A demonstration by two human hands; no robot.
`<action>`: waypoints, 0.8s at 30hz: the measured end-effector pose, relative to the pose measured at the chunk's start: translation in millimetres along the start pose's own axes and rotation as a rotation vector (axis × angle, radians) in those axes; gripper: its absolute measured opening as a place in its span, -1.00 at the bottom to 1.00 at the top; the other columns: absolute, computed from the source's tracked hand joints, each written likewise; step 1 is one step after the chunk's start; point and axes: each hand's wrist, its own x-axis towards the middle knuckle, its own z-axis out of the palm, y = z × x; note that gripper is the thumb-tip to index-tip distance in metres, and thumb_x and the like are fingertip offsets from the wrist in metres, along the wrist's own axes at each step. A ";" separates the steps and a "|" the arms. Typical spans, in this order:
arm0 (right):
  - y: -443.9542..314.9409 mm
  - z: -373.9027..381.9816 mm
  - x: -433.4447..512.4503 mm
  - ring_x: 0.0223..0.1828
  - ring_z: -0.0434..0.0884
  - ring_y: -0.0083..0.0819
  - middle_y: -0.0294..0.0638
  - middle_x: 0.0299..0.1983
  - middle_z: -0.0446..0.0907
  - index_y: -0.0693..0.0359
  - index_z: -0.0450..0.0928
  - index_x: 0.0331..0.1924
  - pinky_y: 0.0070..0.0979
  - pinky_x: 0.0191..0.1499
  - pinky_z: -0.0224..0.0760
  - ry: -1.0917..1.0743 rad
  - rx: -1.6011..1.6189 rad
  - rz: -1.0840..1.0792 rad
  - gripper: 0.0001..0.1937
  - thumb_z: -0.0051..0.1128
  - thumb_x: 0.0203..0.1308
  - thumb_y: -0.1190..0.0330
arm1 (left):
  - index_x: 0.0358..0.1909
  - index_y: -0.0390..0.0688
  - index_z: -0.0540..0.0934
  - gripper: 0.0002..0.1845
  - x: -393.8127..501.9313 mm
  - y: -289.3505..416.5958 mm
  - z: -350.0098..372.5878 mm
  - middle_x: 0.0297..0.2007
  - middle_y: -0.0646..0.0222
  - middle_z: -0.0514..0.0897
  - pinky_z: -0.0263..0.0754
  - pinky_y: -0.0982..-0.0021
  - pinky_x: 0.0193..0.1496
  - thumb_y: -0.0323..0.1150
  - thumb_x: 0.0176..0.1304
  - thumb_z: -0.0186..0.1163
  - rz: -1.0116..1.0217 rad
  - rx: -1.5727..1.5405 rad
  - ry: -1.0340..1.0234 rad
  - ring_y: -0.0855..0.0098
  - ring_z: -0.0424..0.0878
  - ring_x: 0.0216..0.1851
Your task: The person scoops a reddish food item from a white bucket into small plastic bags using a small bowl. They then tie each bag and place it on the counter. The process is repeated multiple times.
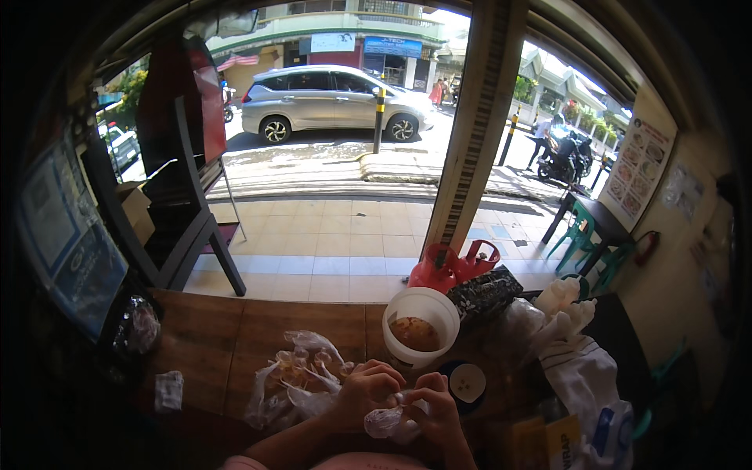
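My left hand [371,389] and my right hand [433,405] meet over the near edge of a wooden table [294,320]. Between them they pinch the neck of a small clear plastic bag [383,422], whose lower part hangs below my fingers. Left of my left hand lies a pile of small knotted plastic bags [299,376] with amber-coloured contents. A white plastic bucket [395,314] holding a brownish liquid with bits in it stands just beyond my hands. Close by my right hand is a small white round dish or lid [467,383] on a dark blue base.
Red gas cylinders [435,267] stand past the table's far side. On the right are a black patterned box [486,292], pale bottles [564,302], a white cloth [581,364] and a yellow wrap box [563,440]. A small packet [169,390] lies at left. Outside, a silver car [335,103] is on the street.
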 end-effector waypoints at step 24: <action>-0.8 2.3 -7.3 -0.17 0.44 -0.30 -0.25 -0.27 0.47 0.18 0.60 -0.30 -0.40 -0.09 0.30 -0.008 -0.234 -0.026 -0.86 0.34 0.07 0.41 | -0.41 -0.19 0.53 -0.56 11.7 -3.1 -11.2 -0.30 0.08 0.72 0.55 0.43 -0.19 -0.04 0.51 0.01 -0.697 -1.060 0.046 0.39 0.68 -0.33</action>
